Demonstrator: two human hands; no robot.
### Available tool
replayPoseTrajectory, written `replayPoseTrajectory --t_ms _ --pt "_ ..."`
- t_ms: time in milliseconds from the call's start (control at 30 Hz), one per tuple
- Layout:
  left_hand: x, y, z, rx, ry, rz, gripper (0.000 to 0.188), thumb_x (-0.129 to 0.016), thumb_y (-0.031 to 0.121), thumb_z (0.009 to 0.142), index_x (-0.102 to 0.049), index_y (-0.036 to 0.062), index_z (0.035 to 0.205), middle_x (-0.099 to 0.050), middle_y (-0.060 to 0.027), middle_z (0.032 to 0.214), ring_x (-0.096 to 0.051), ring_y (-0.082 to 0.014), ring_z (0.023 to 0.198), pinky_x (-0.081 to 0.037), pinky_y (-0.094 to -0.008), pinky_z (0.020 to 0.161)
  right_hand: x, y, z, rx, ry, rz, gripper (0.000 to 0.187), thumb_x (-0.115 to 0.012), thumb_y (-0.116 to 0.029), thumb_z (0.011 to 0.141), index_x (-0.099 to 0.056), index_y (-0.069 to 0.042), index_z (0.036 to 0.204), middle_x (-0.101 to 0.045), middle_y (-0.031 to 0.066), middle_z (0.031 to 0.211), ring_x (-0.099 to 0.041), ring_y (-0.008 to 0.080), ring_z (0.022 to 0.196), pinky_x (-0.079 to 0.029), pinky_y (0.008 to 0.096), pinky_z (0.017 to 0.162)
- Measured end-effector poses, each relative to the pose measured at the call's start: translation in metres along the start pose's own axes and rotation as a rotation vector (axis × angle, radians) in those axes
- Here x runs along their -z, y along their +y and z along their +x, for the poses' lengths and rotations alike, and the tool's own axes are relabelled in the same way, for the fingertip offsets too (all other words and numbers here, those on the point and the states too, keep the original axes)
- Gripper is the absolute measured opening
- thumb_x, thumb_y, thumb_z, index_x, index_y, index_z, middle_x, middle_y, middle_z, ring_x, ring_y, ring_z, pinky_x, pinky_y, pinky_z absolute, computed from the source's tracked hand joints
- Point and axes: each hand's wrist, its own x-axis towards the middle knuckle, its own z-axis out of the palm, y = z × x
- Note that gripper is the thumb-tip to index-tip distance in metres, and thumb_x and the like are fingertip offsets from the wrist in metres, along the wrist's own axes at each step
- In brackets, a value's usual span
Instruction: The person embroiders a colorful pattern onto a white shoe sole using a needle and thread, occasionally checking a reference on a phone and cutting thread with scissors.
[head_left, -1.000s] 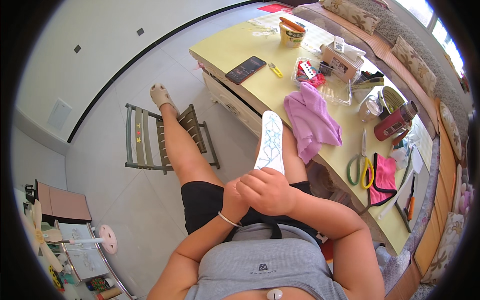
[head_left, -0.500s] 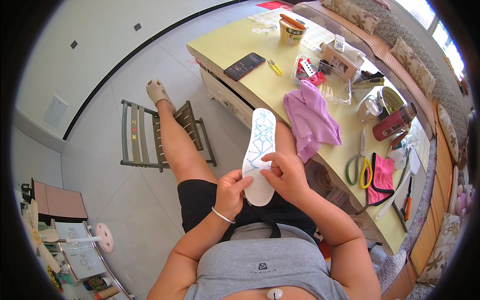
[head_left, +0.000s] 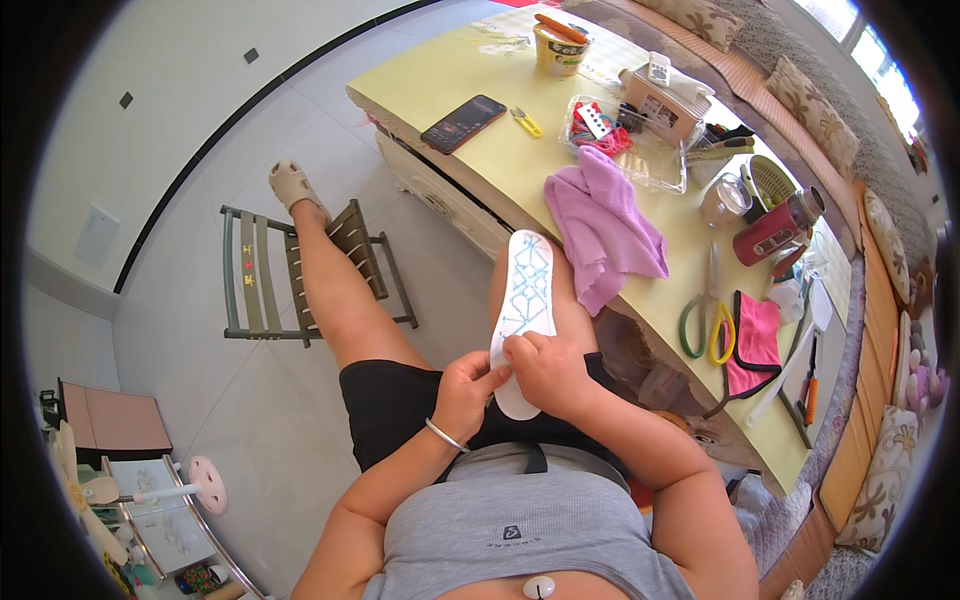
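Note:
A white shoe insole point(head_left: 528, 285) with blue geometric stitching lies along my thigh, its heel end toward my body. My left hand point(head_left: 470, 395) is closed on the insole's left edge, thumb on top; a silver bangle circles that wrist. Over the lower half of the insole, my right hand point(head_left: 548, 372) is closed with fingers bunched at the plain white part. What its fingertips pinch, if anything, is too small or hidden to tell. A purple cloth point(head_left: 605, 230) hangs off the table edge just beyond the insole.
On the yellow-topped table point(head_left: 400, 80) lie a phone point(head_left: 463, 124), yellow snips point(head_left: 526, 122), a plastic box point(head_left: 655, 160) of threads, scissors point(head_left: 708, 320), a pink cloth point(head_left: 755, 340) and a dark red bottle point(head_left: 775, 228). A folding chair point(head_left: 300, 270) stands left, under my outstretched leg.
My right hand has come down and toward me over the insole, its fingers more bunched. The insole sits slightly lower. The whole view has shifted a little.

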Motion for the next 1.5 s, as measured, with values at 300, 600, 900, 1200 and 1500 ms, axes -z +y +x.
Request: replayPoseTrajectory --t_ms 300,600,900,1200,1500 --pt "0.001 -0.027 0.007 0.212 -0.113 0.275 0.017 -0.067 0.009 0.09 -0.065 -0.0018 0.103 -0.069 -0.0057 0.091 -0.065 -0.011 0.077 -0.052 -0.0231 0.063 0.033 0.034 -0.003 -0.397 0.326 0.416 0.009 -0.061 -0.001 0.088 -0.06 -0.002 0.097 -0.062 0.0147 0.08 -0.062 0.0293 0.069 -0.049 0.0338 0.062" --pt "-0.018 -0.021 0.011 0.197 -0.13 0.464 0.018 -0.072 0.013 0.087 -0.061 -0.0009 0.09 -0.066 -0.0036 0.075 -0.058 -0.0073 0.056 -0.045 -0.0208 0.05 0.082 0.132 -0.044 -0.648 0.556 -0.272 0.006 -0.063 -0.008 0.086 -0.065 -0.004 0.085 -0.064 0.0127 0.077 -0.061 0.0271 0.064 -0.048 0.0367 0.06" --pt "-0.019 -0.017 0.009 -0.185 -0.047 0.772 0.032 -0.079 0.011 0.078 -0.057 -0.0024 0.095 -0.064 -0.0068 0.076 -0.06 -0.0094 0.063 -0.049 -0.0236 0.058 0.079 0.15 -0.057 -0.602 0.437 -0.491 0.022 -0.068 -0.011 0.079 -0.067 -0.005 0.1 -0.065 0.0115 0.092 -0.059 0.0328 0.092 -0.048 0.0437 0.08" --pt "-0.008 -0.012 0.006 -0.55 0.023 0.962 0.034 -0.077 0.002 0.073 -0.059 0.0017 0.101 -0.057 -0.0087 0.095 -0.058 -0.013 0.068 -0.049 -0.0256 0.059 0.107 0.128 -0.1 -0.891 0.336 -0.615 0.04 -0.071 -0.014 0.079 -0.06 0.001 0.114 -0.058 0.0202 0.109 -0.056 0.0383 0.101 -0.047 0.0446 0.087" --pt "-0.026 -0.005 0.014 -0.911 -0.074 1.308 0.02 -0.07 0.001 0.076 -0.067 0.0022 0.096 -0.058 -0.0095 0.088 -0.061 -0.0254 0.075 -0.05 -0.0341 0.065 0.137 0.16 -0.11 -1.071 0.334 -0.307 0.041 -0.07 -0.011 0.077 -0.057 0.007 0.112 -0.065 0.0206 0.096 -0.065 0.0323 0.09 -0.052 0.0395 0.081"
